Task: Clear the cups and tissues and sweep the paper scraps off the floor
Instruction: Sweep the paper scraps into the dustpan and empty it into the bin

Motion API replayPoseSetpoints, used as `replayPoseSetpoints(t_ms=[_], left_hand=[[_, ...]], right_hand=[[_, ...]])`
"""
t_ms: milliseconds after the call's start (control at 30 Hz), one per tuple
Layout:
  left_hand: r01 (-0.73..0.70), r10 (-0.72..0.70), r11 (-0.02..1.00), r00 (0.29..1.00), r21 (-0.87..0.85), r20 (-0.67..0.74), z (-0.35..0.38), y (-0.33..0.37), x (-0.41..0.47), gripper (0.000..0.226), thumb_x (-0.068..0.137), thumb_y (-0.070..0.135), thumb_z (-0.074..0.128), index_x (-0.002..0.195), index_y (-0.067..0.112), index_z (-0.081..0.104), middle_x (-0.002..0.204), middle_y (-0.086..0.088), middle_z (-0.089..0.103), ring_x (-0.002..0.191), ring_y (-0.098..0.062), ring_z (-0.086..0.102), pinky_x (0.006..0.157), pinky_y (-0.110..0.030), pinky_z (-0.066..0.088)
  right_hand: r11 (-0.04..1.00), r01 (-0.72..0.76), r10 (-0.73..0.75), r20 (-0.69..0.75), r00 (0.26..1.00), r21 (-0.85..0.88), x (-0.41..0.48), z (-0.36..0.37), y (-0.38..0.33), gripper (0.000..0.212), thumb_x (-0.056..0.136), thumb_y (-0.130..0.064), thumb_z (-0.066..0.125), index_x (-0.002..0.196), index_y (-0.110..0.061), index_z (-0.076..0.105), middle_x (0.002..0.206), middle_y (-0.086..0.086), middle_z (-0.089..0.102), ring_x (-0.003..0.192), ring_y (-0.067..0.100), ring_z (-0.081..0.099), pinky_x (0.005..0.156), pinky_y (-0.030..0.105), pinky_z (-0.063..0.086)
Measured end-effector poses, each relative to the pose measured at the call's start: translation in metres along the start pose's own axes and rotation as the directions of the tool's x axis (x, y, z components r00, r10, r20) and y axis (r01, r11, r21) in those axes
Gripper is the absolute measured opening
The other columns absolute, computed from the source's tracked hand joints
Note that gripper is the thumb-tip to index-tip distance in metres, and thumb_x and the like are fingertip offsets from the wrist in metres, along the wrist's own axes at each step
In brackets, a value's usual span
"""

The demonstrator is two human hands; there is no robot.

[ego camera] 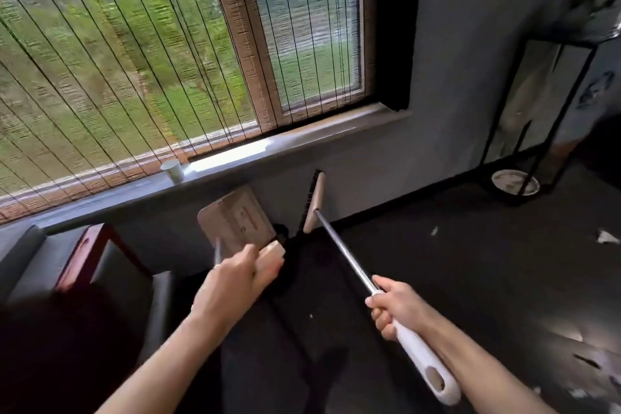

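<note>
Sweep step in hand: broom (346,262) is gripped by R hand (393,307), dustpan (235,218) by L hand (235,276) (both clenched). Next, it must be lowered to scraps (608,237) at floor's (470,262) right edge.

Cup (172,170) on sill (302,141); scraps (607,237) on floor (470,262).

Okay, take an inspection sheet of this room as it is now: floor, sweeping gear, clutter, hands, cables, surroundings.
surface: dark floor, littered at the right.
job's things: broom, head raised below the window sill; dustpan, held up; white cup upright on the sill; paper scraps on the floor.
clutter: nothing seen.
grippers: left hand grips the dustpan handle; right hand grips the broom's white handle.
cables: nothing seen.
surroundings: window with blind; black metal rack, plate at its base; dark seat at left.
</note>
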State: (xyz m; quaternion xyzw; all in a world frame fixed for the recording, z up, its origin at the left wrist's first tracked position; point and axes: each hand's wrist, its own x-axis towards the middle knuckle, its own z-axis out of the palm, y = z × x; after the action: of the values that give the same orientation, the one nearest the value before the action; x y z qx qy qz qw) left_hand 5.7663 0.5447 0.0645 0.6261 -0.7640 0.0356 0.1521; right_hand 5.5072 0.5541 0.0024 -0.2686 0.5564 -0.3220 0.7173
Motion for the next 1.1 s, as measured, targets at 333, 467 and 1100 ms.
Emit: replayPoseSetpoints(t_ms=[333,467,1100], left_hand=[[-0.019,0.015,0.921,1.000,-0.388,-0.013,-0.040,0.002,-0.029,0.069,0.090,0.010,0.056,0.146,0.037,0.026,0.112,-0.021,0.063,0.103,-0.039,0.060,0.084,-0.041,0.047],[-0.110,0.206,0.898,0.961,-0.426,0.186,0.002,0.060,-0.084,0.064,0.093,0.018,0.053,0.146,0.040,0.024,0.111,-0.015,0.057,0.104,-0.035,0.056,0.087,-0.041,0.046],[-0.563,0.929,0.361,0.291,-0.744,0.230,0.006,0.440,-0.429,0.058,0.094,0.017,0.052,0.144,0.033,0.027,0.104,-0.013,0.056,0.089,-0.031,0.058,0.076,-0.035,0.045]], right_hand=[[0.997,0.074,-0.075,-0.213,0.974,-0.013,-0.099,0.017,0.071,0.070,0.091,0.006,0.047,0.150,-0.022,0.022,0.043,-0.002,0.042,0.030,0.003,0.035,0.033,0.012,0.030],[0.998,0.060,-0.048,-0.370,0.928,0.019,-0.157,0.011,0.139,0.063,0.090,0.004,0.049,0.145,-0.021,0.033,0.045,0.000,0.041,0.030,0.004,0.034,0.034,0.011,0.030],[0.913,0.110,0.279,-0.798,0.533,0.393,-0.546,-0.099,0.476,0.058,0.085,0.001,0.050,0.139,-0.002,0.032,0.050,0.003,0.043,0.037,0.012,0.035,0.043,0.023,0.031]])
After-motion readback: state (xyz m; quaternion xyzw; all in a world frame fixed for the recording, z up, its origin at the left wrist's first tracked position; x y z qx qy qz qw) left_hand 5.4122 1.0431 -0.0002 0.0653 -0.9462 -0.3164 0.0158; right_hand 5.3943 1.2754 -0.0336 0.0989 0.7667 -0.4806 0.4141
